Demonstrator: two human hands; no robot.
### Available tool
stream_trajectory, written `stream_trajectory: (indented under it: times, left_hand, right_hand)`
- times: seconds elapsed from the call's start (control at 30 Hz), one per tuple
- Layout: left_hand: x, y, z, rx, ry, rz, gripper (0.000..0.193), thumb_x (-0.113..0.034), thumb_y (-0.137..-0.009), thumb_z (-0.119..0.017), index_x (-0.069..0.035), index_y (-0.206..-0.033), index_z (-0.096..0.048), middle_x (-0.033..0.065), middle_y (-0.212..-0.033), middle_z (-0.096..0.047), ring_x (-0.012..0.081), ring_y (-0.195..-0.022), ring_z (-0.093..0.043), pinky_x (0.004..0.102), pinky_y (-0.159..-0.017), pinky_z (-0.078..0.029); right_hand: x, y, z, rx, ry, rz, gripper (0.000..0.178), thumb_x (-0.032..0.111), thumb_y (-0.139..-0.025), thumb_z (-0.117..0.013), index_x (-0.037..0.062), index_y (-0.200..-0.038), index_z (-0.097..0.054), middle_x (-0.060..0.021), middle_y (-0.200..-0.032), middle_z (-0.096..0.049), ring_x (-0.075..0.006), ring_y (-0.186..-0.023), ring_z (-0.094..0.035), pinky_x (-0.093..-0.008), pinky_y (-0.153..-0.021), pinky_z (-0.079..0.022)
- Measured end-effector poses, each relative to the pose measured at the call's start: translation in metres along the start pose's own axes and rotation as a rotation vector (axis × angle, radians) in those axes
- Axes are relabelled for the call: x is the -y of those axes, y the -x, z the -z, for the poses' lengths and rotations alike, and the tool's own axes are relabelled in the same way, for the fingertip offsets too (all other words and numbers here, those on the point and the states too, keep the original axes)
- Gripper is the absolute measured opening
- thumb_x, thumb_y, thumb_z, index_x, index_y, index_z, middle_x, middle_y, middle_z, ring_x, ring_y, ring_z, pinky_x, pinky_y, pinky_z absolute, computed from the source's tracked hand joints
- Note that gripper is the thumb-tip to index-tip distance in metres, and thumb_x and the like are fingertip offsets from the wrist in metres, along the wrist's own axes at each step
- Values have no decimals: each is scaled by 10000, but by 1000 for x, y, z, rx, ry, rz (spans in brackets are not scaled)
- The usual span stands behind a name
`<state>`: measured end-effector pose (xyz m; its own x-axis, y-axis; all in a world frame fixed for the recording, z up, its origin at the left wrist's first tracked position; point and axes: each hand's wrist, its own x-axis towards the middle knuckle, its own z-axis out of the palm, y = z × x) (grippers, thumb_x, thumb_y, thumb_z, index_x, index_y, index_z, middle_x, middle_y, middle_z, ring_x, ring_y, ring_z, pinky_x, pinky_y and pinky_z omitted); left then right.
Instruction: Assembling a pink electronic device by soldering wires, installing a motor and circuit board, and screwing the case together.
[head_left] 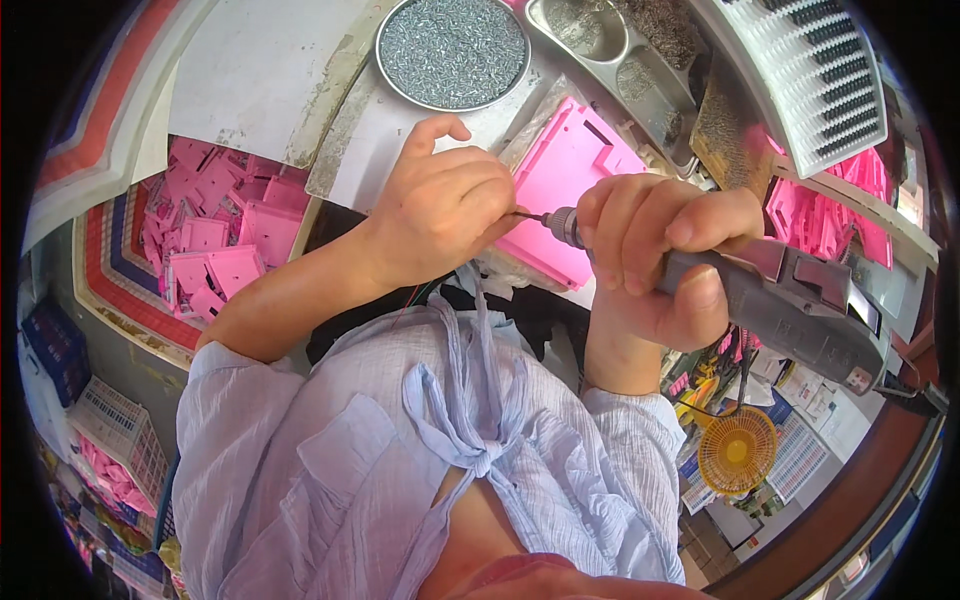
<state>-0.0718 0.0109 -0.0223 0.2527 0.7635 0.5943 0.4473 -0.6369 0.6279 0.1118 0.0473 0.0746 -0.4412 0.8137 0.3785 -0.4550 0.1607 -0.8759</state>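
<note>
In my right hand (660,250) is a grey electric screwdriver (800,315), gripped around its body, with its bit pointing left. My left hand (445,205) is closed at the tip of the bit, thumb and fingers pinched together and one finger raised and bent. Whatever lies in that pinch is too small or hidden to make out. Just beyond and under the hands, a flat pink plastic panel (575,150) with a slot and raised edges lies tilted on clear plastic wrap (540,115).
A round metal dish (380,60) full of small silvery pins or screws stands at the back. Right of it is a metal tray (630,30) with small fasteners. Pink plastic parts (215,240) fill a bin at left; more pink parts (835,210) lie at right. A yellow basket (738,450) sits lower right.
</note>
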Motion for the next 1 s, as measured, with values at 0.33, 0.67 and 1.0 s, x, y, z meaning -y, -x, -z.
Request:
stream_trajectory:
  times: [0.33, 0.67, 1.0]
  left_hand:
    - [9, 5, 2, -11, 5, -19, 138, -137, -842, -794, -58, -865, -684, 43, -862, -717, 221, -850, -703, 449, -943, -469]
    - [30, 19, 21, 133, 60, 262, 248, -191, -883, -763, -72, -767, -579, 46, -691, -552, 289, -682, -576, 404, -837, -453]
    - [12, 17, -4, 14, -1, 55, 172, -131, -791, -798, -107, -906, -673, -1, -908, -708, 179, -868, -694, 491, -1080, -372]
  right_hand:
    - [-8, 2, -4, -61, 152, -20, 261, 282, -986, -630, 64, -1065, -509, -23, -624, -507, -149, -516, -482, -334, -503, -393]
    - [-38, 15, 6, -66, 367, -102, 282, 229, -970, -707, 50, -979, -488, -57, -640, -524, -148, -529, -474, -342, -502, -401]
    - [-27, 11, 7, -21, 216, -63, 230, 168, -916, -742, 19, -987, -581, -68, -685, -587, -155, -565, -542, -330, -574, -473]
